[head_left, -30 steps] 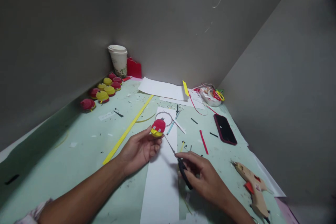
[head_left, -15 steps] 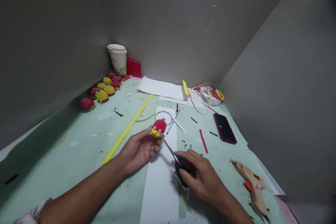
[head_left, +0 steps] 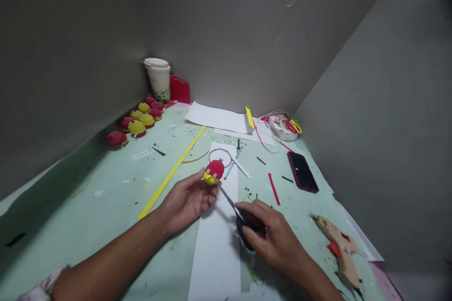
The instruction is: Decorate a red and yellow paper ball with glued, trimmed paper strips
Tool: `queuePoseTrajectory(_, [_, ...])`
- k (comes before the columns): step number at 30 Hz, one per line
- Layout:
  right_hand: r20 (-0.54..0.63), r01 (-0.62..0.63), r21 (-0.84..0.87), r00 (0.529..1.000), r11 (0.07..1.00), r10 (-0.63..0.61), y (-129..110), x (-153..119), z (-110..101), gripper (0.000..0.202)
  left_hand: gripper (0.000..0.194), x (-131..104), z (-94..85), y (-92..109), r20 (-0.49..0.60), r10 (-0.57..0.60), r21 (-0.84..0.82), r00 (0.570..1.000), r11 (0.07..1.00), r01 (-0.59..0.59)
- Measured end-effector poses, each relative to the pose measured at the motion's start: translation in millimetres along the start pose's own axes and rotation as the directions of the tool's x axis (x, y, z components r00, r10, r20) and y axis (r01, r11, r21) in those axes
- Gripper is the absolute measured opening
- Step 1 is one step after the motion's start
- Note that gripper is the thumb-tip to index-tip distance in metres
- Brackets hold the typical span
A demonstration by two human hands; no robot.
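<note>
A small rounded paper piece (head_left: 214, 170), red on top and yellow below with pale squares at the seam, is pinched in the fingertips of my left hand (head_left: 189, 200). Black-handled scissors (head_left: 245, 233) are gripped in my right hand (head_left: 271, 233), its fingers wrapped about the handles. The blades point up and left, their tips at the piece's lower yellow edge; I cannot tell whether they touch it. Below both hands lies a long white paper strip (head_left: 217, 254). Just behind the piece is a thin ring (head_left: 221, 151) lying on the strip.
Several red and yellow rounded pieces (head_left: 137, 128) stand at the back left near a white cup (head_left: 158, 80). A yellow strip (head_left: 171, 174) lies left of centre. To the right are a phone (head_left: 302, 171) and a glue gun (head_left: 339, 247). Paper scraps dot the green table (head_left: 116, 244).
Almost nothing differs. My right hand and the scissors have shifted very slightly, while my left hand keeps its hold on the paper piece.
</note>
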State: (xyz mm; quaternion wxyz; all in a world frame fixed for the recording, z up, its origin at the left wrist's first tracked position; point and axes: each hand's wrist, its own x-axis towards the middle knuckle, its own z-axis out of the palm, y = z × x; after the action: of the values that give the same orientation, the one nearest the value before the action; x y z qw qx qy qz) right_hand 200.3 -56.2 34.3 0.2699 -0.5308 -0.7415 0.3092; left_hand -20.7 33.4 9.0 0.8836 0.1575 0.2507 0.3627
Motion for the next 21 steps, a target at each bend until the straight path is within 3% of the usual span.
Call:
queuePoseTrajectory(14, [-0.018,0.027,-0.004,0.999,1.000,-0.027,2.4,-1.0,0.6,0.039,0.036,-1.2,-0.2,0.0,-0.017,-0.012,-0.003,1.000,1.000,0.012])
queuePoseTrajectory(21, [0.115,0.078,0.037,0.990,0.996,-0.082,-3.9,-2.8,-2.5,0.041,0.034,0.1,2.0,0.2,-0.014,0.007,-0.024,1.000,1.000,-0.007])
